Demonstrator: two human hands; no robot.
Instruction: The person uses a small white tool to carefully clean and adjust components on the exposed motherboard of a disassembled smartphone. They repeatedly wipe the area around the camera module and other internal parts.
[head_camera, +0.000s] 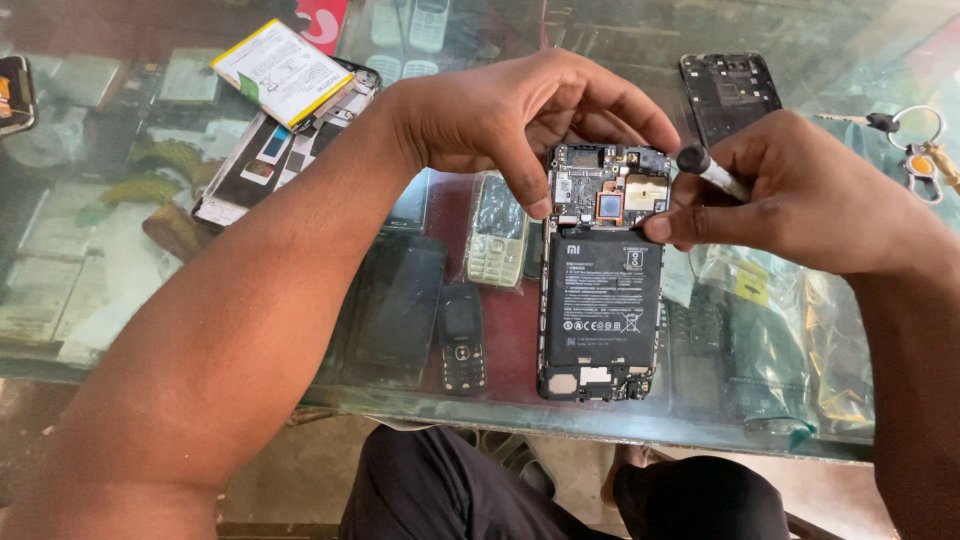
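An opened smartphone (600, 300) lies back-up on the glass counter (700, 425), its black battery and circuit board showing. My left hand (520, 115) arches over its top end, thumb pressing the board's left edge. My right hand (790, 195) grips a small screwdriver (708, 168) with a black cap and pale shaft, thumb touching the phone's upper right edge. The tool's tip is hidden under my fingers.
A removed black phone frame (730, 90) lies at the back right beside a key ring (915, 145). A loose battery (280, 70) rests on stacked phones at the back left. Old keypad phones (497, 230) sit under the glass. Plastic bags (790, 340) lie to the right.
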